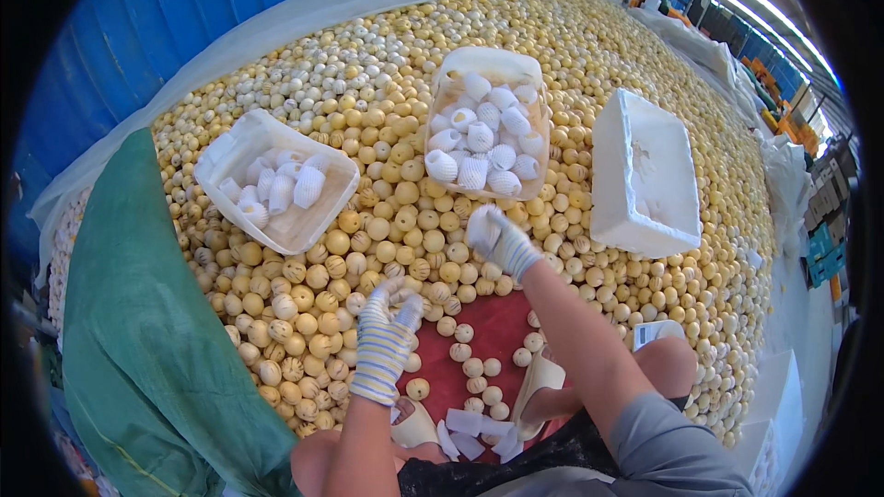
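My right hand point(502, 244), in a striped knit glove, is closed around a white foam-net-wrapped melon point(481, 224) just in front of the middle tub. My left hand point(387, 340), gloved likewise, reaches over the pile of small yellow, purple-striped pepino melons point(405, 193). Its thumb and fingers are apart, close to several melons. The middle plastic tub point(488, 62) is heaped with melons in white foam nets point(480, 136). To its left, a tilted white tub point(322, 212) holds several more of them.
A white foam box point(612, 175) stands on the melons at the right. A green cloth point(147, 331) covers the left side. Between my feet, loose melons and white foam sleeves point(465, 421) lie on a red sheet point(442, 350). A blue corrugated wall point(184, 18) rises behind.
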`<act>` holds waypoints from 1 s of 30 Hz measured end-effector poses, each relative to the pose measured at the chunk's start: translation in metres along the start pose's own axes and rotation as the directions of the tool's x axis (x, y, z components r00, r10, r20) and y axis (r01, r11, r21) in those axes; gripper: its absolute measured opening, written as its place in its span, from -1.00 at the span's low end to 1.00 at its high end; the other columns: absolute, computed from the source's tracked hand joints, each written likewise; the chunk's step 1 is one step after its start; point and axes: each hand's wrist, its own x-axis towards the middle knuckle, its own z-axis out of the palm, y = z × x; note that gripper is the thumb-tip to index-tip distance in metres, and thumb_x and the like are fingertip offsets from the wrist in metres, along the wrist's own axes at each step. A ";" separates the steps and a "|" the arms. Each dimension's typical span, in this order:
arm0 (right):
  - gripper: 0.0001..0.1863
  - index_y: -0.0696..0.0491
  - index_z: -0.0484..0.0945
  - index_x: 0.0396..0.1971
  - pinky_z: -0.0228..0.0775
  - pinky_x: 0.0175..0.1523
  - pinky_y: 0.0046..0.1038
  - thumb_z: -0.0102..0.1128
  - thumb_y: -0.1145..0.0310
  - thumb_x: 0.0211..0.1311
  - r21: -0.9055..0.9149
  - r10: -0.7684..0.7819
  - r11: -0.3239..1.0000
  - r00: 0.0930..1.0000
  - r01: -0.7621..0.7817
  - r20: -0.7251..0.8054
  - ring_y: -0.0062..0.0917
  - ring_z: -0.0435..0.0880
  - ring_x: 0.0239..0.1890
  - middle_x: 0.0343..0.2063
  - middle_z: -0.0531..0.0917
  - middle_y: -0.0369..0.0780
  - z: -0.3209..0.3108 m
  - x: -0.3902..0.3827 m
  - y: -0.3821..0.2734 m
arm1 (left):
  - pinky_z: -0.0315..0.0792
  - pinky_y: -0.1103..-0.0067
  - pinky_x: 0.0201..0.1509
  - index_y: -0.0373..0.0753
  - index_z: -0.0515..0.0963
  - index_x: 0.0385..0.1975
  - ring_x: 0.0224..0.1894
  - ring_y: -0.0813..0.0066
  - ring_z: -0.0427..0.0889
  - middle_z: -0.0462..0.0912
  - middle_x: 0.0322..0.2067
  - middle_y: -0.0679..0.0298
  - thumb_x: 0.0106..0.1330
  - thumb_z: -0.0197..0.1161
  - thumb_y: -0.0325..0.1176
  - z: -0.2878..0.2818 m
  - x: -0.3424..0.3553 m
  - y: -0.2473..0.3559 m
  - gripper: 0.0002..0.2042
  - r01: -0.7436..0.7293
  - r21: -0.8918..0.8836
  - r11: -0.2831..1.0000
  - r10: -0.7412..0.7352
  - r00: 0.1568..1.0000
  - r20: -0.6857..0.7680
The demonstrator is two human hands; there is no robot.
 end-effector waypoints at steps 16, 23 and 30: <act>-0.54 0.07 0.39 0.07 0.57 -0.27 -0.33 0.20 0.24 0.21 -0.919 -0.600 0.387 0.777 0.072 -0.192 -0.38 0.68 -0.35 -0.15 0.61 -0.13 -0.015 -0.039 0.065 | 0.51 0.68 -0.17 -0.40 0.38 0.11 -0.23 0.55 0.60 0.57 -0.11 0.14 0.29 0.27 -0.35 -0.018 -0.012 0.025 -0.56 -0.079 0.028 0.996 0.080 0.996 -0.050; -0.66 0.07 0.59 -0.14 0.51 -0.08 -0.32 0.18 0.25 0.08 -0.826 -0.300 -0.559 0.946 -0.068 0.125 -0.20 0.68 -0.25 -0.34 0.67 -0.07 -0.117 -0.083 0.178 | 0.47 0.75 -0.16 -0.46 0.44 0.02 -0.21 0.67 0.55 0.59 -0.16 0.17 0.25 0.31 -0.33 -0.037 -0.007 0.028 -0.58 -0.172 -0.049 0.984 0.168 0.982 -0.083; -0.61 0.11 0.47 -0.11 0.46 -0.03 -0.21 0.14 0.16 0.17 -0.392 -0.001 -0.919 0.996 -0.034 -0.085 -0.24 0.64 -0.09 -0.17 0.62 -0.07 -0.169 -0.108 0.278 | 0.56 0.64 -0.12 -0.39 0.43 0.08 -0.18 0.44 0.67 0.59 -0.11 0.07 0.28 0.27 -0.18 -0.037 -0.009 0.036 -0.52 -0.093 0.077 0.993 0.100 0.989 -0.104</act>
